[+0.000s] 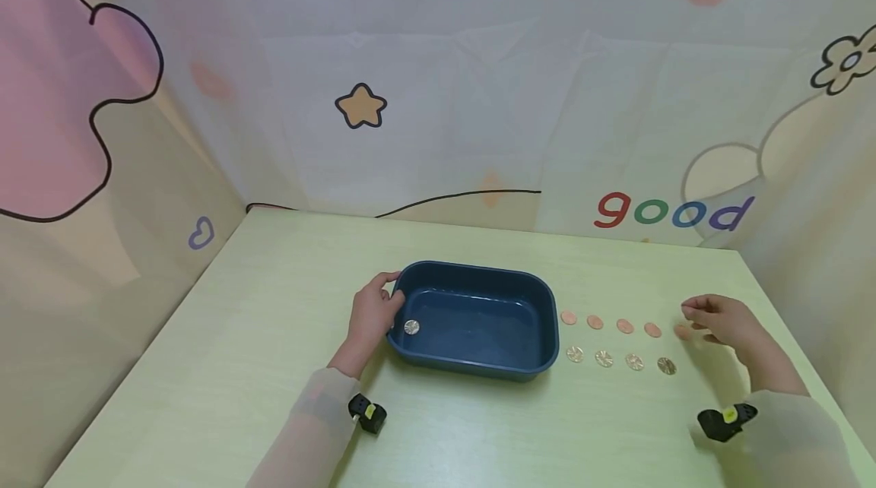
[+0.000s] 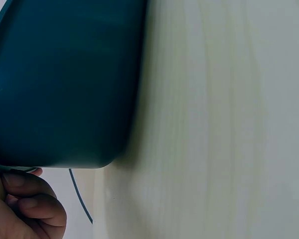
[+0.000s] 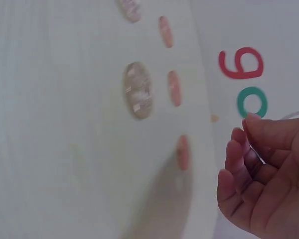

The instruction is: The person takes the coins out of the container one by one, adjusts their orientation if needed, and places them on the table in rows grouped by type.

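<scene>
My left hand (image 1: pixel 372 312) grips the left end of a deep blue rectangular bin (image 1: pixel 472 366), its thumb over the rim. In the left wrist view the curled fingers (image 2: pixel 42 209) are at the rim of the bin. One shiny silvery coin (image 1: pixel 411 327) lies inside, at the left. My right hand (image 1: pixel 722 321) hovers over the rightmost copper-coloured coin (image 1: pixel 682 331), partly covering it in the head view. Its fingers are loosely bent, with the thumb close to the forefinger, and nothing shows between them. In the right wrist view that copper-coloured coin (image 3: pixel 183 152) lies apart from the hand.
Right of the bin run two rows: several copper-coloured coins (image 1: pixel 624 326) behind, several silvery coins (image 1: pixel 634 362) in front. Everything stands on a pale wooden table (image 1: pixel 274 336). Printed cloth (image 1: pixel 445 93) encloses its back and sides. A small black camera sits on each wrist.
</scene>
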Action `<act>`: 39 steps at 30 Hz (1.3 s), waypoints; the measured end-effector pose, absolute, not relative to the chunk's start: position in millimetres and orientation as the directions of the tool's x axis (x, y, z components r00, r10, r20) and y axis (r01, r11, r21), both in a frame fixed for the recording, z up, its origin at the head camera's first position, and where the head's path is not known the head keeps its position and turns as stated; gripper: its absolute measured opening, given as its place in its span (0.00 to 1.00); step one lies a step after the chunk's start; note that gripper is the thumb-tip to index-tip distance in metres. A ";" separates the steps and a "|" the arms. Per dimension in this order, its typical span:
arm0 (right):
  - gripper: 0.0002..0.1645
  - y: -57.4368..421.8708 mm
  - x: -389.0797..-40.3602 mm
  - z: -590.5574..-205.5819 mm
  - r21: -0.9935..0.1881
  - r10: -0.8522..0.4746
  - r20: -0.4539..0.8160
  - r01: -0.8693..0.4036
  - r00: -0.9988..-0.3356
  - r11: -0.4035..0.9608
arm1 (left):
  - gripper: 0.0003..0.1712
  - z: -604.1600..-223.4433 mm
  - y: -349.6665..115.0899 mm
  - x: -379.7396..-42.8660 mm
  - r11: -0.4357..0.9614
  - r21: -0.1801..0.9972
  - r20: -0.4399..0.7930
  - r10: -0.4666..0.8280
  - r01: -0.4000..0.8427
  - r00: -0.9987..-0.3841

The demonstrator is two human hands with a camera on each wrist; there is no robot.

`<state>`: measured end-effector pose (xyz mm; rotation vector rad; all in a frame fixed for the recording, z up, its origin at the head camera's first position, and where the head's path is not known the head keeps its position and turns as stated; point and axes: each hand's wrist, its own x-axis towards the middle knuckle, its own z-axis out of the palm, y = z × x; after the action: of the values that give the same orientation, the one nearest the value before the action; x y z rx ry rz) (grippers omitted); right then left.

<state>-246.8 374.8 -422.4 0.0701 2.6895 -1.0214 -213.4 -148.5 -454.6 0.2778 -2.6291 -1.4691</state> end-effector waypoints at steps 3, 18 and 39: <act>0.28 365.9 -245.6 -411.2 -0.650 -0.073 -0.218 0.089 -0.973 0.755 | 0.26 -454.5 -148.5 -213.4 0.506 0.856 0.008 -0.216 -0.105 -0.976; 0.19 280.5 -239.8 -353.2 -0.646 -0.309 -0.049 -0.206 -0.950 0.735 | 0.26 -452.9 -147.4 -214.1 0.501 0.860 0.006 -0.199 -0.096 -0.980; 0.13 118.7 -295.1 -319.9 -0.619 -0.733 -0.177 -0.505 -0.656 0.602 | 0.26 -450.9 -150.2 -212.9 0.512 0.854 0.000 -0.186 -0.097 -0.983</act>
<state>-295.1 118.7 -319.9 -0.9892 2.4146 -0.7472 -212.9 -150.2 -450.9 0.2482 -2.6509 -1.4880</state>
